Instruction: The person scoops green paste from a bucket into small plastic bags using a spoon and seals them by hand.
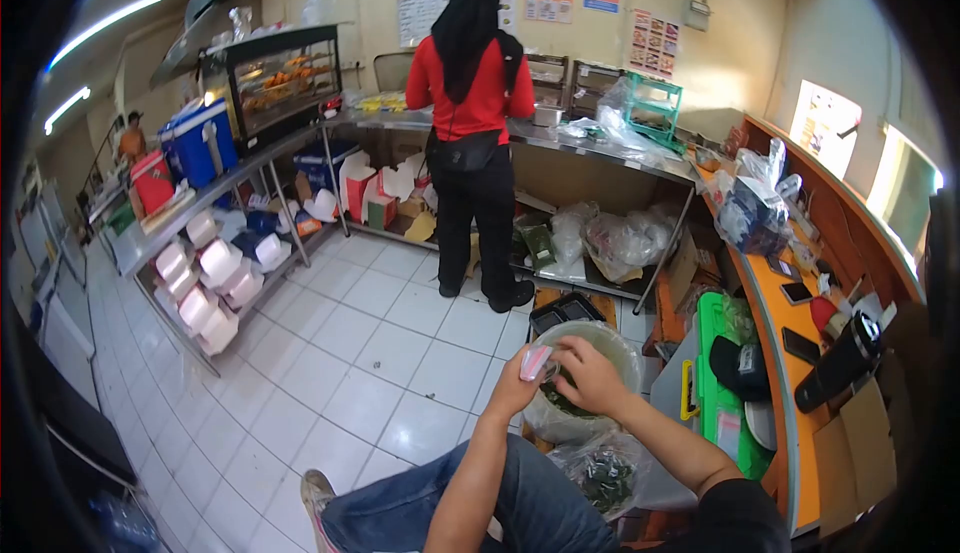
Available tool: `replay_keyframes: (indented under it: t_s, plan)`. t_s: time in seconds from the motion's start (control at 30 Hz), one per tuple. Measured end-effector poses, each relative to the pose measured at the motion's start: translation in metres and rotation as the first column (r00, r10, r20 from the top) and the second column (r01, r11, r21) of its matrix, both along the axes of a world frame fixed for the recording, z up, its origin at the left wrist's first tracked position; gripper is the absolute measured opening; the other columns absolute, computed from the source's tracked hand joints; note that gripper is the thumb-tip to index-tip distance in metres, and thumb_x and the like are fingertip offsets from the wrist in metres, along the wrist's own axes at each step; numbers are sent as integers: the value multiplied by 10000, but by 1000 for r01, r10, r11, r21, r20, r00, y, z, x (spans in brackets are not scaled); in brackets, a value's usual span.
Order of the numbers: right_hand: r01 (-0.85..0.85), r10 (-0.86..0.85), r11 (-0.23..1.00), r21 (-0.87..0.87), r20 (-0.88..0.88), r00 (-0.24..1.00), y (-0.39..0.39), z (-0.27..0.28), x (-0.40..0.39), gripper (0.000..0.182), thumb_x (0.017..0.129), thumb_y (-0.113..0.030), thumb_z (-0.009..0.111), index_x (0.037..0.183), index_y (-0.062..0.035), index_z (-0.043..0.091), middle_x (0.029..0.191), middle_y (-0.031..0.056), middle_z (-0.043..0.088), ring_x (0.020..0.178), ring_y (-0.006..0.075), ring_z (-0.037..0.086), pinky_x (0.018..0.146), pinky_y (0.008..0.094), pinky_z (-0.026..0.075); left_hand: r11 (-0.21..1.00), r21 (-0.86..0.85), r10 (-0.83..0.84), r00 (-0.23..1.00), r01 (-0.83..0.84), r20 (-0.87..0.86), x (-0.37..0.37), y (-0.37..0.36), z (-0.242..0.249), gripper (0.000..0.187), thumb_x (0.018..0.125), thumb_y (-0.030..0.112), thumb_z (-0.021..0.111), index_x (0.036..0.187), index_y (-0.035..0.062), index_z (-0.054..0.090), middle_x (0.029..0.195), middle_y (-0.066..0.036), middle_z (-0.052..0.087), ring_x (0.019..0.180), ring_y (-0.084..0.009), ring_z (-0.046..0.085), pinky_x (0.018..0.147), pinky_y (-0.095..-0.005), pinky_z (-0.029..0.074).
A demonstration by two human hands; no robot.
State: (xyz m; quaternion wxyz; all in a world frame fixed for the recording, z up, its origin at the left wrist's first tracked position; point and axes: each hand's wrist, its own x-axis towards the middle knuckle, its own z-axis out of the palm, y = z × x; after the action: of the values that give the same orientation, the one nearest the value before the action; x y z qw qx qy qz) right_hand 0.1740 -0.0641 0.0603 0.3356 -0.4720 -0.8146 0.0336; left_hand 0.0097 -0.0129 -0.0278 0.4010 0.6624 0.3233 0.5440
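Observation:
My left hand (514,385) is closed around a small clear plastic bag (536,361) with a pink-and-white marking. Bent toward the left one, my right hand (590,377) has its fingers curled together at the bag's edge; the exact grip is partly hidden. Both hands are over a round bucket (622,341) lined with clear plastic. Dark green leaves (565,403) lie inside it, partly covered by my right hand. Below the bucket, beside my leg, sits a clear plastic bag of chopped greens (607,478).
A person in red (470,93) stands at the metal counter (600,145). Behind the bucket is a black tray (565,311). On my right are a green-lidded bin (712,338) and an orange counter (775,303) with phones and a black tumbler (840,361). Foam containers (205,318) fill a left shelf.

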Motion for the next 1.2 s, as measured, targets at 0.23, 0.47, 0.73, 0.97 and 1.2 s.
replay_keyframes:
  t_s: [0.23, 0.47, 0.73, 0.97, 1.2]
  plan:
    - [-325, 202, 929, 178, 491, 848, 16, 7, 25, 265, 769, -211, 731, 977, -100, 611, 1206, 93, 553, 1117, 309, 517, 1034, 501, 376, 899, -302, -239, 932, 318, 271, -1, -5, 13, 261, 913, 97, 556, 1167, 50, 595, 802, 20, 563, 708, -88, 518, 628, -262, 443]
    - [-393, 316, 917, 65, 483, 817, 9, 6, 24, 152, 750, -202, 742, 757, -129, 609, 1012, -10, 627, 1014, 239, 543, 1054, 460, 329, 952, -162, -228, 953, 261, 199, 5, -1, 1, 386, 905, 190, 647, 1256, 54, 565, 939, -18, 643, 806, -102, 593, 707, -277, 493]
    - [-65, -352, 628, -775, -359, 864, 44, -34, 47, 123, 916, -200, 643, 874, -88, 616, 962, 15, 653, 1007, 146, 568, 960, 351, 395, 998, -31, 54, 994, -57, -92, -4, -5, 22, 396, 839, 276, 741, 1136, 64, 589, 1024, -119, 687, 928, -282, 672, 788, -358, 516]
    - [-500, -283, 523, -690, -694, 662, 28, -10, 20, 331, 1030, -280, 444, 1215, -33, 564, 1228, 69, 591, 1131, 133, 531, 988, 305, 393, 955, 291, 65, 997, -48, -49, -1, -5, 33, 296, 774, 156, 711, 1042, 74, 618, 1023, -152, 672, 927, -371, 631, 798, -423, 486]
    - [-571, -214, 234, -787, -614, 760, 31, 2, 18, 688, 1032, -550, 228, 1451, -23, 368, 1461, 129, 431, 1349, 246, 398, 1167, 406, 228, 966, 260, 18, 995, 7, -96, 1, -5, 26, 176, 797, 162, 672, 923, 64, 597, 893, -163, 635, 865, -398, 606, 748, -436, 472]
